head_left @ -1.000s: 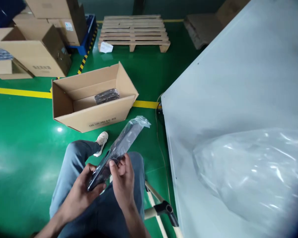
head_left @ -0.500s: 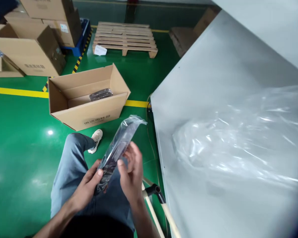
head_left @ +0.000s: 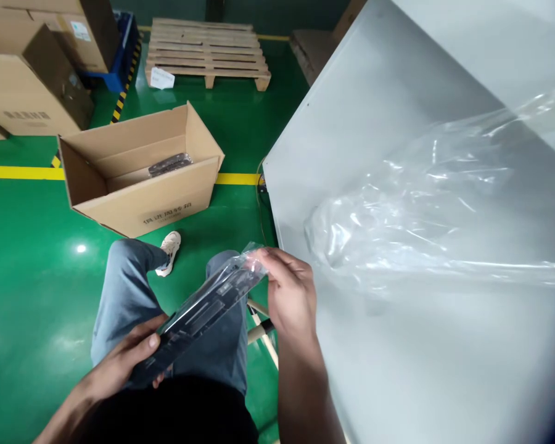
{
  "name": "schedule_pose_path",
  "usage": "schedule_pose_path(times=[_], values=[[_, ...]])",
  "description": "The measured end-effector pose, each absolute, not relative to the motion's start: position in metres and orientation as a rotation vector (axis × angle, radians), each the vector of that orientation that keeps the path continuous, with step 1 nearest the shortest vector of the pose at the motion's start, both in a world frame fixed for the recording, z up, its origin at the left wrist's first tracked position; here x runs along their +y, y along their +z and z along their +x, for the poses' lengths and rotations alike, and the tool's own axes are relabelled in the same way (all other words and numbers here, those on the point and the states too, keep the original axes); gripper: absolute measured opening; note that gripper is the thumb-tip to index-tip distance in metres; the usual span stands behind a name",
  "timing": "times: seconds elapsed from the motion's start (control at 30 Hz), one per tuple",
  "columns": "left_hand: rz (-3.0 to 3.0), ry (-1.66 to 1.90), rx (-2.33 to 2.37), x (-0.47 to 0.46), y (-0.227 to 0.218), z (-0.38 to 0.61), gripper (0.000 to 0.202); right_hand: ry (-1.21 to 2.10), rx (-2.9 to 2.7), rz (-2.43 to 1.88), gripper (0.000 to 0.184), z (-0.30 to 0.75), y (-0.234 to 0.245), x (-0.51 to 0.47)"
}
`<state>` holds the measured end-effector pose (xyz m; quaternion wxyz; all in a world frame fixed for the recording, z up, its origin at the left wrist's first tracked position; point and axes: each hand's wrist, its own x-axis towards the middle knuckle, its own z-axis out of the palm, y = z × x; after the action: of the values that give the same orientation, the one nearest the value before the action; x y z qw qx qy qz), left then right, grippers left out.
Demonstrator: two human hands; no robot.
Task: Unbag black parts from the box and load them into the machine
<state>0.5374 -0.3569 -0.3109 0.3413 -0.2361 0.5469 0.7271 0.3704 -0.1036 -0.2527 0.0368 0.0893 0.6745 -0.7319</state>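
Gripping bagged black part (head_left: 198, 311) w/ both hands, open carton (head_left: 141, 169) ahead.

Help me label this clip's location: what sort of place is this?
Probably a warehouse or factory packing area: a green painted floor with a yellow floor line, a wooden pallet, and an open cardboard box near the seated person holding a bagged dark part.

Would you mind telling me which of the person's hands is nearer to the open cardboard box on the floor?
Left. The left hand holds the bagged black part at its lower end, below the open cardboard box; the right hand pinches the bag's top end, farther right by the grey table.
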Motion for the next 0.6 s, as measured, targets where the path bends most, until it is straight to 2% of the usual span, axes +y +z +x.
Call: schedule_pose_path(times=[0.2,0.27,0.43,0.6], values=[[-0.669,1.980,1.352,-0.350,-0.321,0.542,0.110,-2.297,2.301,0.263,0.034,0.381,-0.252,-0.107],[-0.652,1.998,1.356,-0.349,-0.323,0.543,0.105,-2.276,2.488,0.175,0.032,0.387,-0.249,-0.106],[-0.609,2.034,1.388,-0.349,-0.325,0.545,0.090,-2.126,2.833,0.028,0.012,0.398,-0.239,-0.106],[-0.462,2.027,1.366,-0.349,-0.322,0.541,0.068,-1.983,2.939,-0.115,0.009,0.396,-0.233,-0.095]])
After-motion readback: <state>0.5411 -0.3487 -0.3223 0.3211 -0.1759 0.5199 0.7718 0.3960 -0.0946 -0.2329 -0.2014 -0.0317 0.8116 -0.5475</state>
